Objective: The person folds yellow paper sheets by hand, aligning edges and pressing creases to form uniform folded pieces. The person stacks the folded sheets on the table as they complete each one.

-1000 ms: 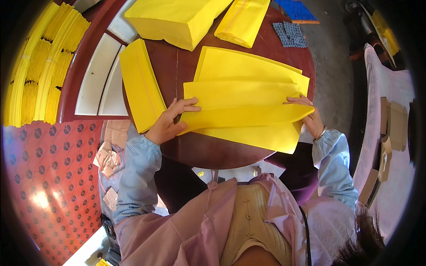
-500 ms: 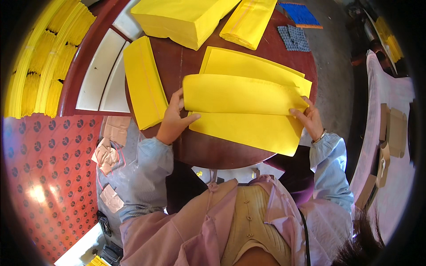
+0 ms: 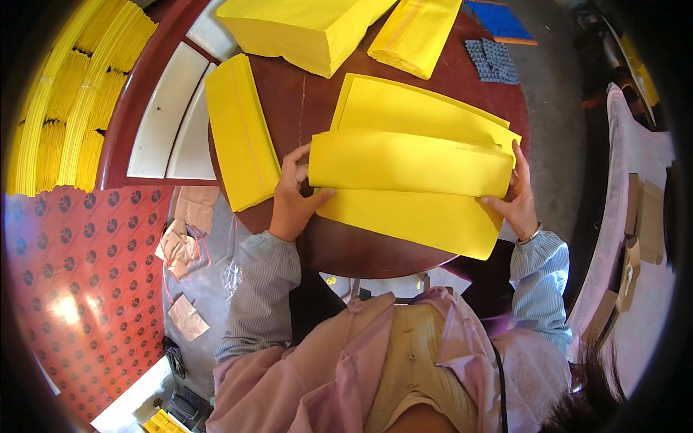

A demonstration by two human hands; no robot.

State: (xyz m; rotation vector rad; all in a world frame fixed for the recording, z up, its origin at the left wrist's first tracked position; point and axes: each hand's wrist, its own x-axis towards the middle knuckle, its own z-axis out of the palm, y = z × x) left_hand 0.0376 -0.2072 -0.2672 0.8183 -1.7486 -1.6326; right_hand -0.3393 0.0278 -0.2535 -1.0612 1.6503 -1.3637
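A yellow paper sheet (image 3: 408, 162) lies folded across the round table in front of me, its upper panel raised in a curve and its lower panel flat toward me. My left hand (image 3: 294, 195) grips the left end of the fold, thumb on the near side and fingers behind. My right hand (image 3: 517, 193) holds the right end, thumb pressed at the crease and fingers curled over the edge. More flat yellow sheets (image 3: 419, 105) lie just beyond the fold, partly covered by it. A folded yellow stack (image 3: 243, 133) rests beside my left hand.
The dark red round table (image 3: 346, 249) also carries a large yellow paper block (image 3: 289, 32), another folded yellow stack (image 3: 415, 36) and a grey textured pad (image 3: 492, 60). A blue mat (image 3: 499, 22) is beyond. Yellow bundles (image 3: 72, 94) fill the far left; cardboard boxes (image 3: 642, 224) are at right.
The raised panel's upper edge has come down slightly toward me. My right fingers have shifted around the right end of the fold. The whole view has drifted a little.
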